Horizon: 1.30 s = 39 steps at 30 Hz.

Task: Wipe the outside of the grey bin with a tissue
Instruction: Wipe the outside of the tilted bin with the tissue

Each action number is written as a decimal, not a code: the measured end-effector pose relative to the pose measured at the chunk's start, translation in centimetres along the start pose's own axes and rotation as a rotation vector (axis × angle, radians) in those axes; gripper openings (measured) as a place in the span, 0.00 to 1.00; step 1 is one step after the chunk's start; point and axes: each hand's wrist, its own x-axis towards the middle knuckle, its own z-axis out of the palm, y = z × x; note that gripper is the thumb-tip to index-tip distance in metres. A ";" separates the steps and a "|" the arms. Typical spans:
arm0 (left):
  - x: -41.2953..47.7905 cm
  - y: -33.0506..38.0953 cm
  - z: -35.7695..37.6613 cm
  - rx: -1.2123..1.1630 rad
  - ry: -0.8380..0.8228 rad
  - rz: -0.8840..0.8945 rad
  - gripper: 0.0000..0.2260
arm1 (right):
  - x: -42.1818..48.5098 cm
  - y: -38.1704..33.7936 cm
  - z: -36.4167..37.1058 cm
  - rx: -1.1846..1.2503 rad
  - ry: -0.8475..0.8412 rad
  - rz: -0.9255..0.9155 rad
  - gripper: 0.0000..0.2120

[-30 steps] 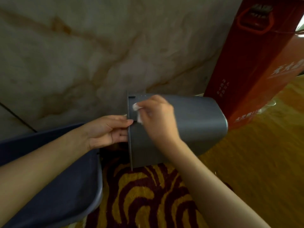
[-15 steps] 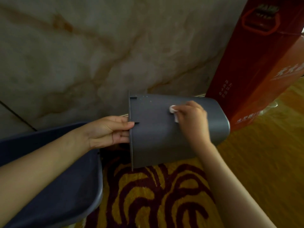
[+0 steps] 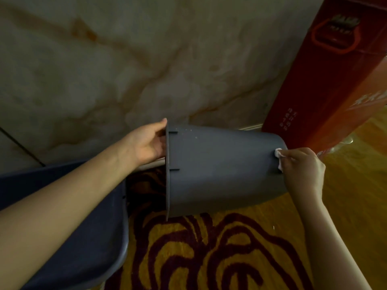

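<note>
Marbled beige stone wall behind; yellow carpet with dark red swirls below. The grey plastic bin is held on its side above the carpet, open rim to the left, base to the right. The left hand has its grip closed on the rim. The right hand pinches a crumpled white tissue against the bin's wall near the base. A tall red cardboard box stands just behind the base; a dark blue plastic tub sits lower left.

Both forearms are bare up to the frame's edge, with no sleeve in view. The left hand and right hand appear ungloved, without rings or watch, though the light is dim.
</note>
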 end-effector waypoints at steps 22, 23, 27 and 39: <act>-1.9 -1.1 0.2 0.085 -0.049 -0.060 0.15 | -9.2 -5.4 1.3 0.178 -0.016 -0.367 0.09; -2.0 -1.0 0.1 0.088 -0.061 -0.063 0.14 | -8.8 -4.3 1.0 0.149 0.028 -0.308 0.08; -2.4 -1.1 0.0 0.117 -0.090 -0.051 0.15 | -6.3 -0.7 -0.4 0.082 0.158 -0.083 0.06; -3.0 -1.9 -0.2 0.051 -0.193 0.031 0.21 | -6.4 -16.3 3.1 0.373 -0.168 -0.538 0.09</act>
